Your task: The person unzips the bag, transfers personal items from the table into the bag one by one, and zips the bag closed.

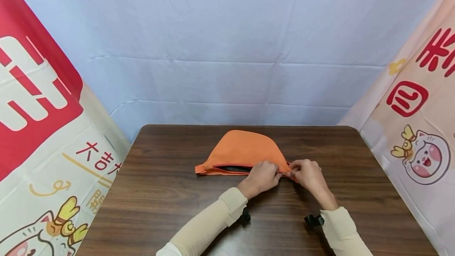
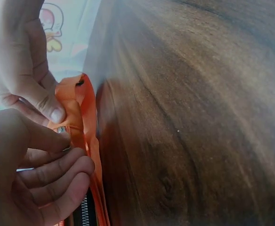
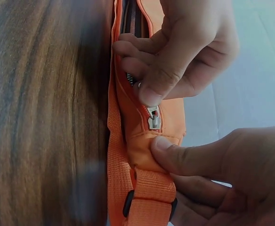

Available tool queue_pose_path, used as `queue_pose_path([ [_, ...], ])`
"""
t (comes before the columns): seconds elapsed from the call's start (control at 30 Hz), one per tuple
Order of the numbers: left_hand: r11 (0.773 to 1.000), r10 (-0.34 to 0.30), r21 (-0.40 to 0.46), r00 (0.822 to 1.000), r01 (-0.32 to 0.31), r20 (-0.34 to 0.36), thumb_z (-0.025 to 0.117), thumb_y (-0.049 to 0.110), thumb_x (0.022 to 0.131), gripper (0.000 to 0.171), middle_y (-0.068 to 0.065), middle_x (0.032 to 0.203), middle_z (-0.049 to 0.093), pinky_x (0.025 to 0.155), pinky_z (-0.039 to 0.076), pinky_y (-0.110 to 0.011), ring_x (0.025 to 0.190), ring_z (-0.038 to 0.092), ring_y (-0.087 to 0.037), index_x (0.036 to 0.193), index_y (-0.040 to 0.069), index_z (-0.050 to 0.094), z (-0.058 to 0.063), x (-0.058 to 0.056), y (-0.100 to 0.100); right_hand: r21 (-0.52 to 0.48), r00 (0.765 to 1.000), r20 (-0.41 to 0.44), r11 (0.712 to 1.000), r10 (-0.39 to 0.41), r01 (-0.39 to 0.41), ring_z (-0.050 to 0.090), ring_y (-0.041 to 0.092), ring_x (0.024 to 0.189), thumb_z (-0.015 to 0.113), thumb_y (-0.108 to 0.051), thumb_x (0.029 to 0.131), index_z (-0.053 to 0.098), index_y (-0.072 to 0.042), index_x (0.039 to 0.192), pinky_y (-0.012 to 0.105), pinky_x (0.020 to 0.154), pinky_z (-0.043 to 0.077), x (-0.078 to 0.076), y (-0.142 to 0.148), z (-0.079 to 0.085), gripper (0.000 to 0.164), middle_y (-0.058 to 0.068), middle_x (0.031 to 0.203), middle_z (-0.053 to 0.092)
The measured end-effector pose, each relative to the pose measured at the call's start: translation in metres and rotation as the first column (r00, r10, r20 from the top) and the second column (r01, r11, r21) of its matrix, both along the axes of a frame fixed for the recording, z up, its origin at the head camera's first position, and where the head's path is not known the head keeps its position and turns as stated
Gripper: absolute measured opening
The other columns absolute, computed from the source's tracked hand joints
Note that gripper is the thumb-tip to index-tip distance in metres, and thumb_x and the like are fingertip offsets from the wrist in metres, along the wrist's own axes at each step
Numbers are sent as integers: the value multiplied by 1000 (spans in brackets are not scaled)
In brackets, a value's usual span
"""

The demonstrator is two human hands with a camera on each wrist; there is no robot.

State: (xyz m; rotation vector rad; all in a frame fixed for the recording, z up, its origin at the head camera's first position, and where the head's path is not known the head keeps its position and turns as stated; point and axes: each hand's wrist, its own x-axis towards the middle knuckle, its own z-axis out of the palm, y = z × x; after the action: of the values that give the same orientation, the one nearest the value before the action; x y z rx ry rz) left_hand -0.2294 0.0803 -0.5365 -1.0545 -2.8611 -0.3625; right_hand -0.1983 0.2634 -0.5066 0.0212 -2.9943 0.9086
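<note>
An orange waist bag (image 1: 245, 145) lies on the wooden table, its front zipper partly undone and the dark inside showing through the gap. At the bag's right end, the silver zipper slider (image 3: 154, 118) sits close to the end of the zipper track. My left hand (image 1: 262, 177) pinches at the zipper pull, which its thumb and fingers mostly hide. Beside it, my right hand (image 1: 308, 174) grips the bag's end corner, thumb on the orange fabric just past the slider. Orange webbing strap (image 3: 151, 202) with a black buckle (image 3: 128, 203) runs from that corner.
The dark wooden table (image 1: 160, 204) extends around the bag. A pale cloth backdrop (image 1: 220, 50) hangs behind it, with printed banners (image 1: 46, 129) at the left and right sides. Black wrist cameras (image 1: 313, 220) sit below both wrists.
</note>
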Motion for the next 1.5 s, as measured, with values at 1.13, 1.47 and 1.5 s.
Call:
queue_pose_path([
  [1.13,996,42,82,996,-48,80,65,21,101,32,9,61,49,52,34,-19,54,39,-6,70,21,61,-2,-8,-14,-5,1000,-11,1000,-13,13,60,15,61,75,-6,96,81,-3,96,29,57,46,-2,-3,-6,6,10,85,79],
  [1.47,992,58,101,993,-68,104,64,22,103,35,9,58,41,50,28,-20,53,31,-6,68,22,57,-6,-10,-19,5,1000,-10,1000,-14,14,63,14,65,77,-8,96,80,-5,96,30,60,48,-3,-2,-8,5,8,85,78],
  [1.5,992,59,105,993,-70,106,64,21,103,36,9,58,39,50,27,-21,54,30,-7,67,21,57,-6,-10,-20,3,1000,-7,1000,-17,17,63,14,65,77,-8,96,80,-5,95,31,60,48,-3,-2,-8,4,8,85,78],
])
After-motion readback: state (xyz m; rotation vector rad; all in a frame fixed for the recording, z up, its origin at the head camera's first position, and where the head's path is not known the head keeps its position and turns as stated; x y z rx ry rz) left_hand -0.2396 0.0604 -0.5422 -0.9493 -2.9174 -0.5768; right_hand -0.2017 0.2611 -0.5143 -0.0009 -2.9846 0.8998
